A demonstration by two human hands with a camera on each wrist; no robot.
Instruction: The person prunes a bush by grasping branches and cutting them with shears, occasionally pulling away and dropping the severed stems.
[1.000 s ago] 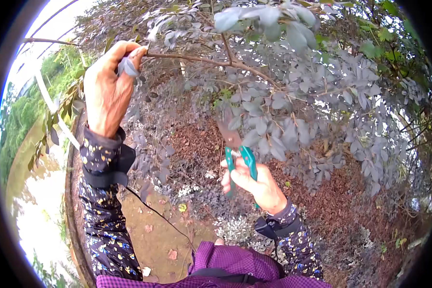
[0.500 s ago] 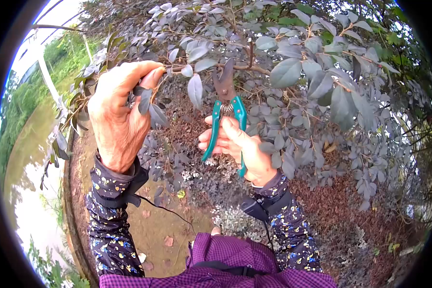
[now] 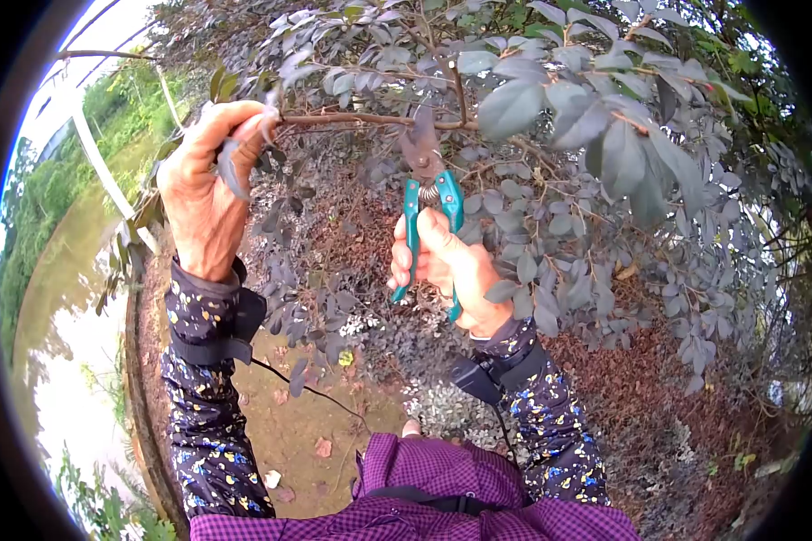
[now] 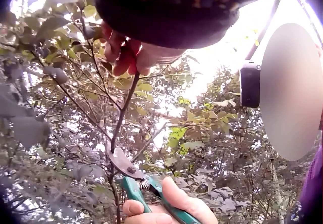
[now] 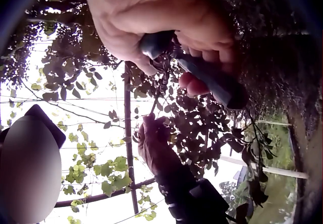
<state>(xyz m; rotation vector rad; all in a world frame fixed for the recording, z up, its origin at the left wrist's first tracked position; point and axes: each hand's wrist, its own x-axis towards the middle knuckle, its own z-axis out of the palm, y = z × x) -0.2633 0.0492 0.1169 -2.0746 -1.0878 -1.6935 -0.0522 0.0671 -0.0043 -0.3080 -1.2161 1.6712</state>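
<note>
At the upper left of the head view, my left hand [image 3: 209, 191] pinches the end of a thin brown branch [image 3: 352, 118], a few leaves by its fingers. The branch runs right from there into purple-grey leaves [image 3: 514, 108]. My right hand [image 3: 456, 270] grips pruning shears [image 3: 427, 176] with green handles, blades upward. In the left wrist view the shears' blades [image 4: 123, 162] lie at the branch [image 4: 123, 113], below the left hand [image 4: 136, 55]. From the right wrist view, fingers curl round a handle [image 5: 212, 77]; whether the blades have closed on the wood, I cannot tell.
Leafy shrub [image 3: 586, 225] fills the right side and top. A dirt path [image 3: 307, 433] with fallen leaves lies below, beside a curb [image 3: 140, 397] and water [image 3: 63, 361]. A black cable [image 3: 307, 388] hangs from the left wrist. Overhead bars [image 5: 128, 133] show in the right wrist view.
The shears have risen from below the foliage to the branch. Since half a second ago, the left hand has shifted slightly left and up, and the branch stands more exposed between the hands.
</note>
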